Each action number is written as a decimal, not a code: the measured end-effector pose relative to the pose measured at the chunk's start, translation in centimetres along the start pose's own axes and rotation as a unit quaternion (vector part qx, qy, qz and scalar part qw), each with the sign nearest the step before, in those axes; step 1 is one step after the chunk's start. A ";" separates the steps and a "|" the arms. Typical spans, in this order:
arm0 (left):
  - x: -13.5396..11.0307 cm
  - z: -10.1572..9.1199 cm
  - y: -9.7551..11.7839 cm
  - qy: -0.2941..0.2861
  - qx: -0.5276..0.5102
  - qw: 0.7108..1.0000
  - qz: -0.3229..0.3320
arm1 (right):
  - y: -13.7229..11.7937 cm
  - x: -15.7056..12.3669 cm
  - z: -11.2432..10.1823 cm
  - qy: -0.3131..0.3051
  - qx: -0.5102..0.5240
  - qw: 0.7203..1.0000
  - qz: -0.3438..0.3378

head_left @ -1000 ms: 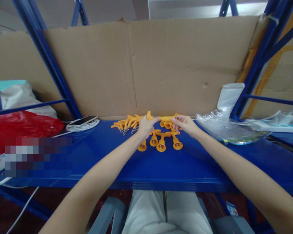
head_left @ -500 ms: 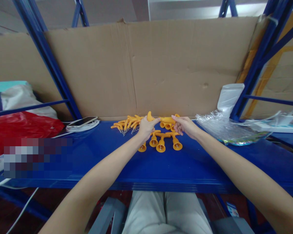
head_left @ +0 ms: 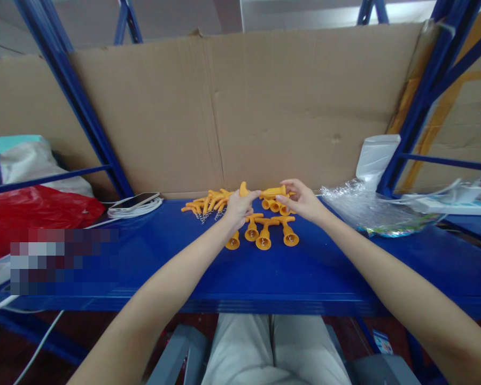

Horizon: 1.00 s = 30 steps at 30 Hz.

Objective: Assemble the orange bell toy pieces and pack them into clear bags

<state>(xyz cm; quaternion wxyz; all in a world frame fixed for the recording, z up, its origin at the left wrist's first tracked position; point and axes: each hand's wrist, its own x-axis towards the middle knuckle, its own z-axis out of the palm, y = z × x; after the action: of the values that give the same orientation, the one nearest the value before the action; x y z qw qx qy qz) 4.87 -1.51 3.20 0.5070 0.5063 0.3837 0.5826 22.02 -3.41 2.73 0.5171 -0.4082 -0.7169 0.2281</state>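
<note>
Both hands meet over a cluster of orange plastic parts at the back of a blue shelf (head_left: 264, 272). My left hand (head_left: 237, 207) is closed round a curved orange piece (head_left: 243, 188). My right hand (head_left: 300, 199) pinches a straight orange tube (head_left: 273, 191), lifted just above the shelf, its end close to the left hand's piece. Several orange horn-shaped parts (head_left: 264, 235) with flared mouths lie just below the hands. A pile of thin orange stems with small chains (head_left: 208, 203) lies to the left of my left hand.
A cardboard sheet (head_left: 264, 107) backs the shelf between blue rack posts. A phone on coiled white cable (head_left: 135, 203) and a red bag (head_left: 36, 208) lie at left. Clear plastic bags (head_left: 369, 208) lie at right. My lap shows below the shelf edge.
My right hand has lifted an orange tube from the cluster and brought it up level with the piece in my left hand. The left hand has barely moved.
</note>
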 end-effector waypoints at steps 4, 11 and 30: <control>0.0 -0.2 0.3 -0.014 -0.012 1.000 -0.016 | 0.5 -0.1 -0.4 0.028 -0.170 0.977 -0.129; -0.3 -0.2 0.2 -0.019 -0.001 1.000 -0.001 | 0.5 -0.3 -1.0 0.020 -0.198 0.971 -0.136; -0.4 -0.2 0.2 -0.002 0.009 0.999 0.034 | 0.3 -0.1 -0.2 -0.047 0.005 0.999 -0.021</control>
<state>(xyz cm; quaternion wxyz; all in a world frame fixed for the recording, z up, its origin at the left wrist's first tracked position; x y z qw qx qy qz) 4.62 -1.93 3.30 0.4826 0.5248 0.3707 0.5952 22.35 -3.38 2.55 0.4897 -0.3793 -0.7476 0.2396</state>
